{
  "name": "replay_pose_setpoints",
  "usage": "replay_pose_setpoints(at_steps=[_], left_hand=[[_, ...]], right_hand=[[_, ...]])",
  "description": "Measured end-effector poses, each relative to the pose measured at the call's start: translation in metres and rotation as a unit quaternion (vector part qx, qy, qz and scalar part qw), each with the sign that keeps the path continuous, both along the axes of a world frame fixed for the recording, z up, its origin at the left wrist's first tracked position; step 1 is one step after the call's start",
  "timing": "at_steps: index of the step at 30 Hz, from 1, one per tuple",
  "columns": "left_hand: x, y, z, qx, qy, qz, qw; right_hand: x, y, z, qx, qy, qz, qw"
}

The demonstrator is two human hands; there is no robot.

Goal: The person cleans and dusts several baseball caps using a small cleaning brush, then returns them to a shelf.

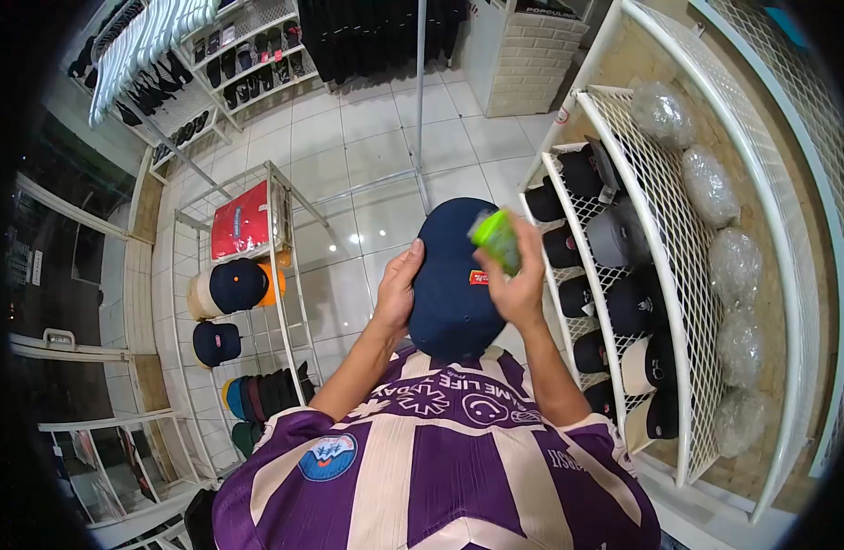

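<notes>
A navy blue cap (451,275) with a small red and yellow label is held up in front of my chest. My left hand (400,286) grips its left edge, thumb along the side and fingers behind. My right hand (521,275) is wrapped around a small bright green cylinder-like object (497,240) with a pale end. That object overlaps the cap's right side, close to the label, and motion blurs it; I cannot tell its exact kind.
On my right, a white mesh rack (656,247) holds rows of caps and plastic-wrapped bundles (735,266). At left, a wire rack (289,302) carries more caps (239,286) and a red packet (241,225). A metal pole (420,101) rises ahead from the tiled floor (372,174).
</notes>
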State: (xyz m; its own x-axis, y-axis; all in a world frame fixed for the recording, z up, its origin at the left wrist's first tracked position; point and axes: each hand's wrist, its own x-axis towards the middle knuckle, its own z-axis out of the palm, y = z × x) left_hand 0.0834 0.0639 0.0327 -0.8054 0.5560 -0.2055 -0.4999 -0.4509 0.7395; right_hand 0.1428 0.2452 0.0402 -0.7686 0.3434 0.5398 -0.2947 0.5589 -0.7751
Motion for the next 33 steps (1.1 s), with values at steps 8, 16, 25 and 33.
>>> replay_pose_setpoints(at_steps=[8,16,25,33], left_hand=[[0.0,-0.001,-0.009,-0.002,-0.016,0.011,1.0],[-0.005,-0.005,-0.011,0.04,-0.056,-0.02,0.997],[-0.009,-0.001,-0.013,0.058,-0.069,-0.016,0.996],[-0.001,0.005,-0.014,0.017,-0.063,-0.015,0.998]], right_hand=[[-0.005,0.005,-0.02,-0.12,-0.004,0.014,0.993],[-0.008,0.012,-0.037,-0.183,-0.018,-0.002,0.983],[-0.009,0.006,-0.049,-0.226,0.001,0.028,0.974],[-0.014,0.018,-0.02,-0.357,-0.04,0.052,0.932]])
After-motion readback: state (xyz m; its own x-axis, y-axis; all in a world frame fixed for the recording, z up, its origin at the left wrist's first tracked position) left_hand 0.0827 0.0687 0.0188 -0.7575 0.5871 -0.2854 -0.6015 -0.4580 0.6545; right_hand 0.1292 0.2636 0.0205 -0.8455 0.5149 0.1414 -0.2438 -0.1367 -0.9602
